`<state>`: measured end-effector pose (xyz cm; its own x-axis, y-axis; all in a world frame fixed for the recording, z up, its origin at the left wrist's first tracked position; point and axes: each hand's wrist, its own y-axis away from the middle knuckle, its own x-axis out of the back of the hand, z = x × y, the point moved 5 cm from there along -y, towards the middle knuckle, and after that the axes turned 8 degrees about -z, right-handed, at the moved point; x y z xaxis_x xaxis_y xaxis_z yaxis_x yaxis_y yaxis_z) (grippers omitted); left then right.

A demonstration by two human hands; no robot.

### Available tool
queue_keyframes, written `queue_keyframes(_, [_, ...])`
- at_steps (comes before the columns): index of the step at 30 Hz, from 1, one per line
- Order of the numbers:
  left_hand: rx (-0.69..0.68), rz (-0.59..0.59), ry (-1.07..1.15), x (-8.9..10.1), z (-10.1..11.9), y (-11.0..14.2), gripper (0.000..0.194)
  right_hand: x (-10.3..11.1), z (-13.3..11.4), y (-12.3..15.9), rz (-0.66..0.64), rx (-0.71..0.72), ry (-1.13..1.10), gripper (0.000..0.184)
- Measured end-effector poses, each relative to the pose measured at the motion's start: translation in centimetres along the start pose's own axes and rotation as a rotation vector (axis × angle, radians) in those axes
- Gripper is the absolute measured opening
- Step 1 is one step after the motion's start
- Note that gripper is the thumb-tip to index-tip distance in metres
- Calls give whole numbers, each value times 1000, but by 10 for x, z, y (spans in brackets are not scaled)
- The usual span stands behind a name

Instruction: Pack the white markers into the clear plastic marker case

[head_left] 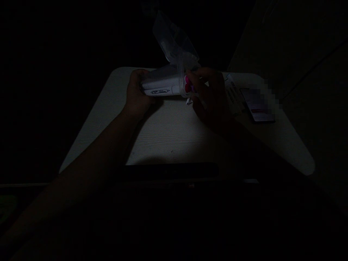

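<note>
The scene is very dark. My left hand (136, 95) is wrapped round the closed end of a clear plastic zip bag (174, 54) that holds white markers (161, 88) with pink caps. My right hand (210, 96) pinches the pink marker ends (187, 84) at the bag's mouth. The bag lies across the far part of a small white table (174, 134), and its loose upper flap stands up above the hands.
A dark card with a blurred patch (258, 105) and a white labelled strip (233, 95) lie on the table at the right. A dark flat bar (168, 170) runs along the near edge. Everything around the table is in darkness.
</note>
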<state>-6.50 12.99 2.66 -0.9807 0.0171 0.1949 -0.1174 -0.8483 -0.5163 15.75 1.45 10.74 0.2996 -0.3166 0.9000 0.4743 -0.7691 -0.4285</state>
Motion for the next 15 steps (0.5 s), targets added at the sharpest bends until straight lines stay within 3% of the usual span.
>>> queue_keyframes(4, [0, 12, -13, 1, -2, -1, 74, -3, 10, 1, 100, 31, -55, 57])
queue_keyframes(7, [-30, 13, -3, 1, -3, -3, 76, -4, 27, -1, 168, -88, -82, 58])
queue_keyframes(9, [-34, 14, 6, 1, -3, -4, 83, -6, 38, -4, 86, -223, -46, 58])
queue_keyframes(12, [-4, 9, -6, 0, -5, -4, 83, -17, 49, -4, -165, -420, 36, 62])
queue_keyframes(15, [-4, 7, 0, 0, -5, -4, 78, -34, 55, 3, -327, -466, 84, 65])
